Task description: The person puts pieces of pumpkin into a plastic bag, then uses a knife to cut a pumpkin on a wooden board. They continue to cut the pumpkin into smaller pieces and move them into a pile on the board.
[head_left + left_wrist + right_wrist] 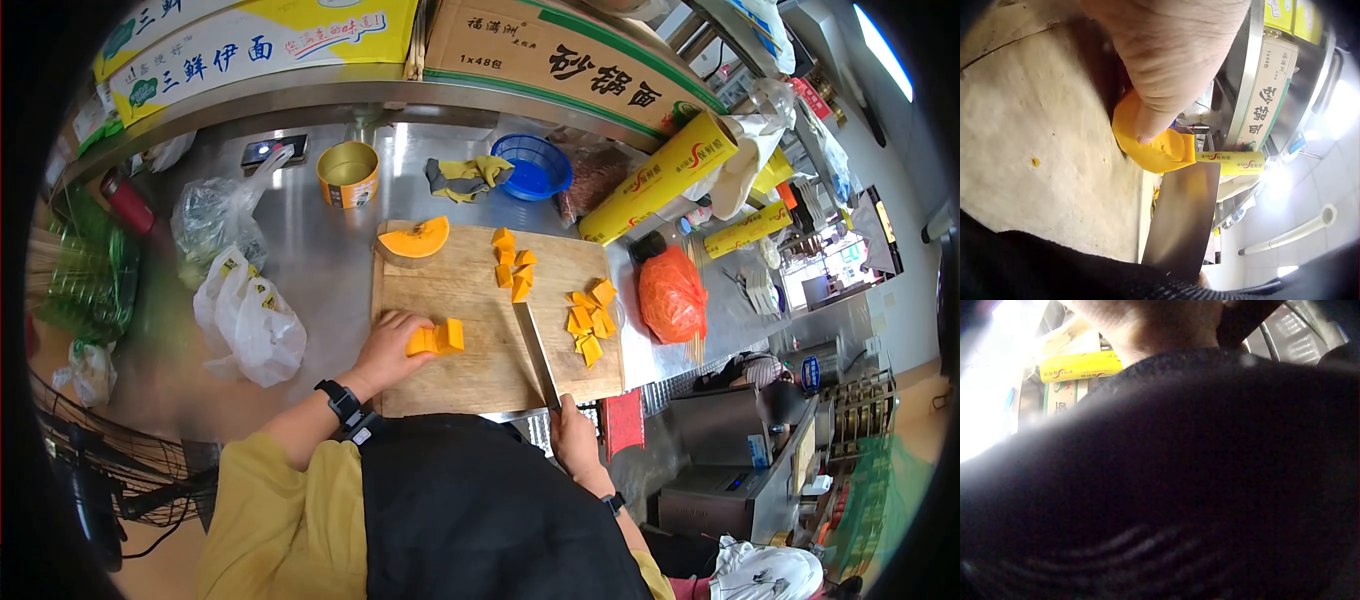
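On the wooden cutting board [450,290], the left hand [392,350] grips an orange pumpkin piece [436,338] near the board's left edge. The left wrist view shows that hand's [1163,62] thumb pressed on the pumpkin piece [1154,147], with the knife blade [1182,219] beside it. In the head view the right hand [577,440] holds the knife [537,352] by its handle at the board's front edge, blade pointing away over the board. Pumpkin chunks [592,320] lie in a pile at the right, more chunks [513,262] at the back middle. Dark cloth hides most of the right wrist view.
A pumpkin wedge [414,240] lies at the board's back left corner. Behind the board are a tin [348,175], gloves [466,178] and a blue basket [532,167]. Plastic bags [250,315] lie left, a red bag [672,294] right. Boxes [560,65] stand on the shelf above.
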The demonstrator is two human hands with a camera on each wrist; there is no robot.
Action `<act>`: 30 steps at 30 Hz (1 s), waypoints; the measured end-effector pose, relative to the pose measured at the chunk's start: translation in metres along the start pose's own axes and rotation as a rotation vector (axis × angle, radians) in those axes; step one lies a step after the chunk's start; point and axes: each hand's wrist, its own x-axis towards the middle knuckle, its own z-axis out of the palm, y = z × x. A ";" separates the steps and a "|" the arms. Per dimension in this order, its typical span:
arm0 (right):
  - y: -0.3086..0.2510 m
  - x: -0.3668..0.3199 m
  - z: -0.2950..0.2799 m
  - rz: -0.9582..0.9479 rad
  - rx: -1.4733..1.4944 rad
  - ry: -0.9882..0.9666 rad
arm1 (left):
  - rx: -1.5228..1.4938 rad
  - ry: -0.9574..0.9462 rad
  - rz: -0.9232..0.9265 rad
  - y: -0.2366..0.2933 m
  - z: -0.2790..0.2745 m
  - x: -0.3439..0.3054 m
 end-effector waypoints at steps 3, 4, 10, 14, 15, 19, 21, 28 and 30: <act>-0.001 -0.002 -0.001 0.006 0.010 0.018 | 0.003 0.015 -0.029 -0.007 -0.004 -0.008; 0.000 -0.002 0.000 0.008 0.016 0.028 | 0.001 0.019 -0.012 -0.009 -0.006 -0.010; 0.002 -0.001 0.003 -0.004 0.034 0.038 | -0.129 0.012 -0.039 -0.008 -0.011 -0.008; 0.002 0.000 0.002 -0.004 0.005 0.029 | -0.469 -0.188 -0.356 -0.005 -0.014 -0.001; 0.001 0.000 0.002 -0.006 0.009 0.032 | -0.437 -0.208 -0.379 -0.004 -0.015 0.001; -0.004 0.000 -0.003 0.009 -0.009 0.014 | -0.156 -0.237 -0.294 0.002 -0.012 0.010; -0.003 0.000 -0.002 0.006 -0.002 0.009 | -0.022 -0.170 -0.195 0.003 -0.009 0.009; 0.000 0.000 0.001 -0.009 -0.006 0.028 | -0.171 -0.116 -0.108 0.010 -0.025 -0.011; 0.000 0.000 0.000 0.010 0.012 0.016 | -0.213 -0.162 -0.119 0.012 -0.029 -0.013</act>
